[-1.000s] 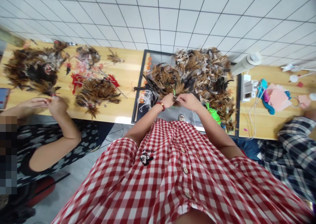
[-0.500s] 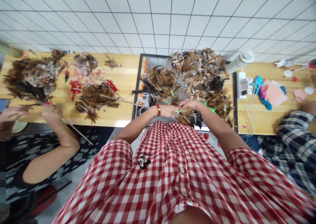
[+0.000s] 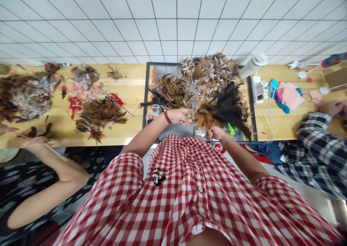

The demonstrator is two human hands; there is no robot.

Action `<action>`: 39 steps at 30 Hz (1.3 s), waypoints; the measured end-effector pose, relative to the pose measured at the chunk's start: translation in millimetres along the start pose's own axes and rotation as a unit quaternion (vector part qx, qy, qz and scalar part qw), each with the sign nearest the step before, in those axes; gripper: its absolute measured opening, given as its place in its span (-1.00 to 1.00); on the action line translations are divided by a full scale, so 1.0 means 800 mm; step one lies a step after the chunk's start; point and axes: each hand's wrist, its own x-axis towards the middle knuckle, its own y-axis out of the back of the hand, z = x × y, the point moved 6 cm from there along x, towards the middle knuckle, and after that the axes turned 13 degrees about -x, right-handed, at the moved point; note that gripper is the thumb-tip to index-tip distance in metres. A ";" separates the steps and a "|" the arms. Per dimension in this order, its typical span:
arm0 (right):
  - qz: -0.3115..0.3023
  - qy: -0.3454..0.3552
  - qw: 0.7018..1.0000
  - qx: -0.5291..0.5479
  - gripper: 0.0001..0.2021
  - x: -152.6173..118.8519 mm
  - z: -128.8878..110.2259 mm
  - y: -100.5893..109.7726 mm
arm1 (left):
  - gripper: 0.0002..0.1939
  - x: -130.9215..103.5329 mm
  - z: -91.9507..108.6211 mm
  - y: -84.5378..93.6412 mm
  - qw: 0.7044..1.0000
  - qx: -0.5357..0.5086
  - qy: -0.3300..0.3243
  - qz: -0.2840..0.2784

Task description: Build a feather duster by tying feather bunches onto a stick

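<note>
Left hand (image 3: 181,116) pinches feather bundle (image 3: 223,110) at narrow end; right hand (image 3: 216,132) beneath, grip unclear; firm pinch should prevent slippage

The feather bundle (image 3: 226,107) looks rough, the wooden table (image 3: 132,83) smooth, the checked cloth (image 3: 173,202) matt.

Wooden table (image 3: 132,78) carrying its spread

Brown feathers (image 3: 101,110) and red tufts (image 3: 74,107) are lying at left; a black-framed panel (image 3: 145,107) is resting in the middle; a white power strip (image 3: 257,90) and pink sheets (image 3: 290,97) are sitting at right.
</note>
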 end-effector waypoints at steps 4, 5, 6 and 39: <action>0.070 0.034 0.995 0.056 -0.66 0.004 -0.003 -0.012 | -0.66 0.012 0.020 0.010 0.992 -0.106 -0.064 0.002; 0.083 0.053 0.993 0.068 -0.65 0.000 -0.006 -0.016 | -0.68 0.013 0.021 0.019 0.990 -0.122 -0.062 0.025; 0.090 0.071 0.990 0.076 -0.64 -0.006 -0.010 -0.019 | -0.71 0.015 0.022 0.029 0.987 -0.138 -0.061 0.050; 0.203 0.240 0.694 -0.647 -0.74 0.115 -0.107 -0.070 | -0.83 -0.042 -0.046 0.140 0.907 -0.228 -0.177 0.306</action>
